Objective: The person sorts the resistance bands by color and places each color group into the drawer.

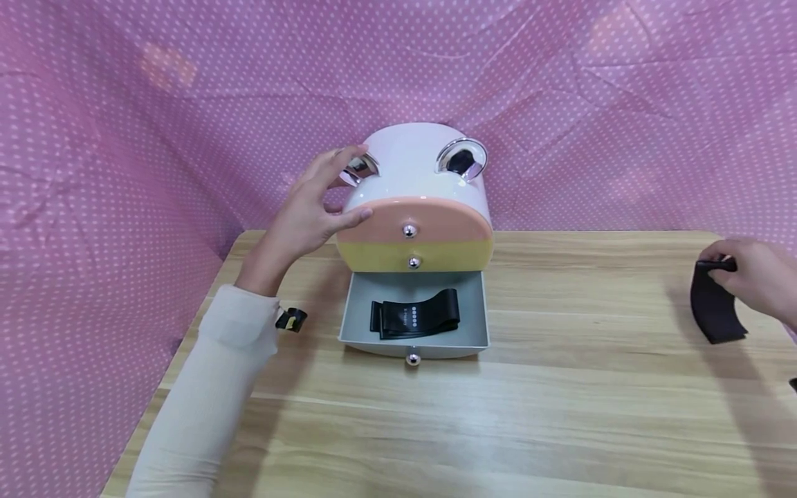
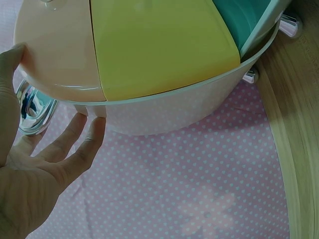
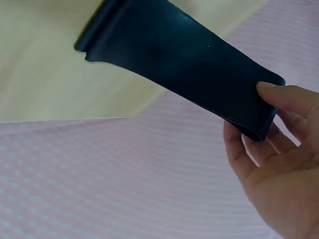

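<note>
A rounded white drawer box point(image 1: 414, 155) with peach and yellow upper drawers stands at the back of the table. My left hand point(image 1: 311, 200) holds its left side, thumb at the edge of the peach front point(image 2: 60, 55) and fingertips against the white side wall. The grey-green bottom drawer point(image 1: 476, 304) is pulled out. Inside it lies a folded black resistance band point(image 1: 420, 315) with white print. Far to the right, my right hand point(image 1: 756, 273) pinches another folded black resistance band point(image 1: 712, 304) at one end, its other end hanging down point(image 3: 184, 55).
Two silver, eye-like knobs point(image 1: 462, 159) stick up from the box top, and each drawer has a round silver knob point(image 1: 413, 360). The wooden table point(image 1: 560, 415) runs back to a pink dotted cloth point(image 1: 560, 104). A dark strap point(image 1: 291, 319) shows by the left wrist.
</note>
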`<state>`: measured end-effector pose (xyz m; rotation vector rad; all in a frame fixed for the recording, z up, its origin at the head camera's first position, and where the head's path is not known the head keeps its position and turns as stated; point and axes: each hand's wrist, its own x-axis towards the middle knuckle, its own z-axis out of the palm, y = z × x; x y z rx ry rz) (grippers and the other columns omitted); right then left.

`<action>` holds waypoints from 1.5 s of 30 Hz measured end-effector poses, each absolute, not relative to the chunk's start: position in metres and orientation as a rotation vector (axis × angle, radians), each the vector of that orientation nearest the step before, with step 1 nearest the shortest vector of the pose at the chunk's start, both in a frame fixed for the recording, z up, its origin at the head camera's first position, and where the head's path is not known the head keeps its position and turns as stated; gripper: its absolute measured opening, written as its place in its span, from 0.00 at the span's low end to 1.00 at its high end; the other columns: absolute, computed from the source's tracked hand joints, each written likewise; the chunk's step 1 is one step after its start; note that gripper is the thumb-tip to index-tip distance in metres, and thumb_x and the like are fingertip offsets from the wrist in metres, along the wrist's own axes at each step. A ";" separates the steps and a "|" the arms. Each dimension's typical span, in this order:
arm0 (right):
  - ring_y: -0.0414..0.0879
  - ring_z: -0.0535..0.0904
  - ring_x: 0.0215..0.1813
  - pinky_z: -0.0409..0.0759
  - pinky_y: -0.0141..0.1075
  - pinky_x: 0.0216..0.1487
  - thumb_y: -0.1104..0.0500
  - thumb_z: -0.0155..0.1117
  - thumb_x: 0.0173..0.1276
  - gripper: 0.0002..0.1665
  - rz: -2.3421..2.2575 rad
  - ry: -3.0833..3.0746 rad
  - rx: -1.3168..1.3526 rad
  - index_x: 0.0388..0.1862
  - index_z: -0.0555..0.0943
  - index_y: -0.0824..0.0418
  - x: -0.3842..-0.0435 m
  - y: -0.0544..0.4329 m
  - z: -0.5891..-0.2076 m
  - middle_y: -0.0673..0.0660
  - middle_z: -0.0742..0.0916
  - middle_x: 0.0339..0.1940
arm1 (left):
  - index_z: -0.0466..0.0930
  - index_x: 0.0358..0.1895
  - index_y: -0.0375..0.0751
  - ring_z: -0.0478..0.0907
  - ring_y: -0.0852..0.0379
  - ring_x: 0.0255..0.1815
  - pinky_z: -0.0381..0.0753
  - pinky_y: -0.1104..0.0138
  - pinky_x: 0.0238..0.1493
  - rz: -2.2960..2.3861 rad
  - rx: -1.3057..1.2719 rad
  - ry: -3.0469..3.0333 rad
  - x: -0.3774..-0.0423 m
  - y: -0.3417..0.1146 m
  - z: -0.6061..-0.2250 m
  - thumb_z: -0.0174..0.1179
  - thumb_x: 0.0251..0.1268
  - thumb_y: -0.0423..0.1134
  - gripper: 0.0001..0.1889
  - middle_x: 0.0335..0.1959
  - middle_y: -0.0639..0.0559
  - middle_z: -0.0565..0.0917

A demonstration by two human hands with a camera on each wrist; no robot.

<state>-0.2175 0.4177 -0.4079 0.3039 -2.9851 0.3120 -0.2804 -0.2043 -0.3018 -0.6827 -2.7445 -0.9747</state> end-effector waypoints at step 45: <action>0.31 0.87 0.28 0.86 0.26 0.26 0.71 0.72 0.67 0.19 1.250 -2.648 0.569 0.56 0.87 0.63 -0.166 0.193 -0.300 0.67 0.91 0.46 | 0.58 0.82 0.73 0.72 0.41 0.73 0.88 0.49 0.62 -1.004 -0.666 -2.755 -0.279 -0.204 -0.302 0.74 0.65 0.46 0.46 0.82 0.51 0.61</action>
